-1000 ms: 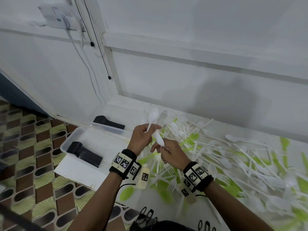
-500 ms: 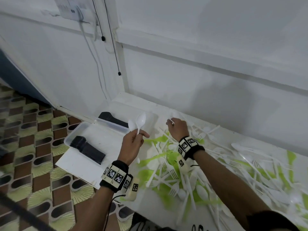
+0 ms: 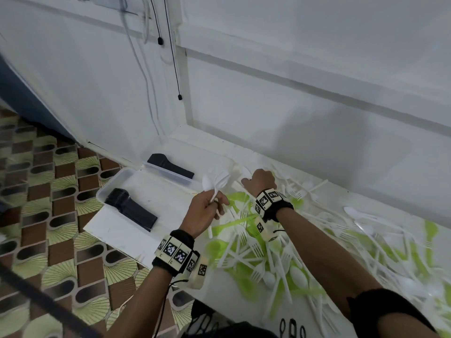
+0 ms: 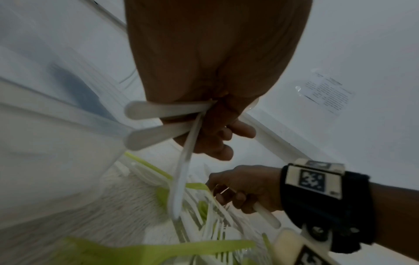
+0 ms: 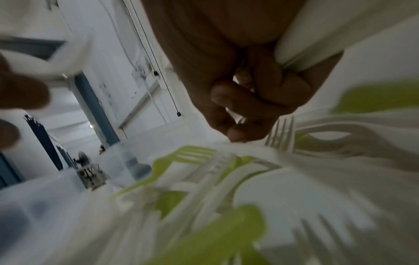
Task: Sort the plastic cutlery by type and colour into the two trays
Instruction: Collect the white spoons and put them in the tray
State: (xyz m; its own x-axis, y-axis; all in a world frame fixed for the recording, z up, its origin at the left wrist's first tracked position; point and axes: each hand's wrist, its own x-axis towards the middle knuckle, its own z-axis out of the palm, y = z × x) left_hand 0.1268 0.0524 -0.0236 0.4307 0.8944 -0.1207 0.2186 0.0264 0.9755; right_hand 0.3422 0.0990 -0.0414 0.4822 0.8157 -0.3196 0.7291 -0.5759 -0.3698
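Note:
My left hand (image 3: 207,211) grips a small bunch of white plastic spoons (image 3: 216,182) by their handles (image 4: 163,109), bowls up, just right of the near tray (image 3: 117,181). My right hand (image 3: 258,181) is at the far left end of the cutlery heap (image 3: 280,252), fingers curled round a white spoon handle (image 4: 266,213), its bowl (image 3: 245,172) sticking out past the knuckles. The heap mixes white and lime-green forks and spoons. The near tray holds a stack of black cutlery (image 3: 131,208). The far tray (image 3: 168,170) holds another black stack (image 3: 168,164).
Both clear trays stand at the left end of a white table (image 3: 114,230) set against a white wall (image 3: 292,106). Cables (image 3: 170,57) hang down the wall above the trays. Patterned floor tiles (image 3: 48,215) lie beyond the table's left edge.
My right hand left the left hand, reached out to the far left of the heap and closed on another white spoon. The left hand moved slightly left and keeps its spoons raised.

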